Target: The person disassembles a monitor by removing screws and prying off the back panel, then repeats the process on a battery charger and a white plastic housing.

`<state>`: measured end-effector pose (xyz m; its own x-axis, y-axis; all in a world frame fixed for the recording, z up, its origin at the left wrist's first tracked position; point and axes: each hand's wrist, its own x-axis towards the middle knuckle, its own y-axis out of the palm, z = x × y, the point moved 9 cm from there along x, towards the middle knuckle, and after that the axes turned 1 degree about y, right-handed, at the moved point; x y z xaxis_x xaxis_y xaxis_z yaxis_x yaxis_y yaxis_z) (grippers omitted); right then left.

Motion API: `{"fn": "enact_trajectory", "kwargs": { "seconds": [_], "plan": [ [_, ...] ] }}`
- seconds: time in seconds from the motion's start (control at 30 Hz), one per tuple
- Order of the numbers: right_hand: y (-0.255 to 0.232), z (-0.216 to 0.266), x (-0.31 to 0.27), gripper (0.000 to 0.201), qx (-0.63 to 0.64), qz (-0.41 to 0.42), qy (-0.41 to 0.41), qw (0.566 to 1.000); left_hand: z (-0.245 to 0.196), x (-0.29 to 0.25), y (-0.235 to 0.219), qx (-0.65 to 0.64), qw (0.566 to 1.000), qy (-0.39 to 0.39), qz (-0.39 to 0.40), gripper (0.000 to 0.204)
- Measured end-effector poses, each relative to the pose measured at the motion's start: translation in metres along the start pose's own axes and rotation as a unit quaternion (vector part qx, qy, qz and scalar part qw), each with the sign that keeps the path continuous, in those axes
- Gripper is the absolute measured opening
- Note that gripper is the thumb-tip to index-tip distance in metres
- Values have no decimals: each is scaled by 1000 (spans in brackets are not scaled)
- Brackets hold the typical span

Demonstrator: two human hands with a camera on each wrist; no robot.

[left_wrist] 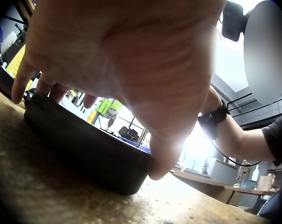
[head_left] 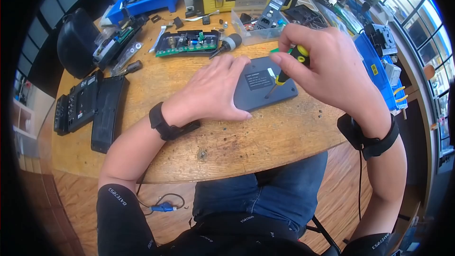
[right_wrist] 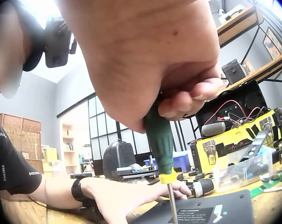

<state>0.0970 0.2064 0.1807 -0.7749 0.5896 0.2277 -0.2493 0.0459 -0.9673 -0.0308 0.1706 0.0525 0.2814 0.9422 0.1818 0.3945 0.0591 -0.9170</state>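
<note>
A flat dark grey charger lies with its printed label up on the wooden table, screw holes near its edges. Across its left end, my left hand holds it, thumb at the near edge and fingers over the far edge; the left wrist view shows the charger's dark side beneath the palm. My right hand grips a green and yellow screwdriver by its handle. The shaft points down, its tip at the charger's near edge, close to a corner hole in the head view. The palm hides part of the handle.
Behind the charger lie a second screwdriver and an open casing with a green circuit board. Black device shells lie at left. A clear parts box, a yellow case and blue bins stand farther out.
</note>
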Motion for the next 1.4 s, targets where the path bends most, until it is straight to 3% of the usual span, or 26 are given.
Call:
{"fn": "enact_trajectory", "kwargs": {
  "seconds": [0.07,0.17,0.3,0.4,0.47,0.5,0.57,0.7,0.77,0.9,0.97,1.0,1.07,1.1,1.17,1.3,1.4],
  "plan": [
    [-11,11,-5,19,43,-101,-97,989,0,-1,-1,-2,1000,8,-9,105],
    [-9,8,-5,19,23,-67,-52,996,-1,-2,-2,1,1000,12,-18,105],
    [-5,4,-4,19,6,-65,-54,996,-3,0,-4,0,1000,7,-17,105],
    [-16,16,-8,21,24,-118,-121,985,-2,1,-4,1,1000,3,-15,104],
    [-2,1,-1,24,11,9,16,1000,-3,1,-2,5,1000,8,-15,104],
    [1,-2,-1,24,11,9,17,1000,-2,1,-3,1,1000,7,-21,104],
    [-10,11,-5,26,48,-95,-102,989,-2,1,-4,-3,1000,5,-27,104],
    [-10,13,-6,25,32,-76,-75,994,-3,0,-4,4,1000,0,-19,104],
    [-3,3,-1,26,29,-21,-12,999,-3,1,-3,6,1000,-1,-18,104],
    [-12,15,-5,27,29,-86,-91,992,-1,0,-2,8,1000,0,-17,105],
    [-3,2,2,25,23,-9,13,1000,-1,0,-2,18,1000,-1,-13,106],
    [0,0,1,25,22,-10,13,1000,-1,0,-2,13,1000,-1,-11,106],
    [-14,18,-5,22,37,-132,-120,983,-1,0,-2,8,1000,-2,-10,106],
    [-16,19,-6,22,37,-132,-121,983,-1,0,-2,11,1000,3,-17,106],
    [-6,9,0,22,2,-23,-20,1000,-3,0,-3,15,1000,8,-24,106],
    [-4,9,-1,21,26,-40,-39,998,-1,0,-2,11,1000,2,-19,106],
    [-14,19,-4,18,30,-92,-100,990,-2,0,-3,11,1000,5,-21,105]
  ]
}}
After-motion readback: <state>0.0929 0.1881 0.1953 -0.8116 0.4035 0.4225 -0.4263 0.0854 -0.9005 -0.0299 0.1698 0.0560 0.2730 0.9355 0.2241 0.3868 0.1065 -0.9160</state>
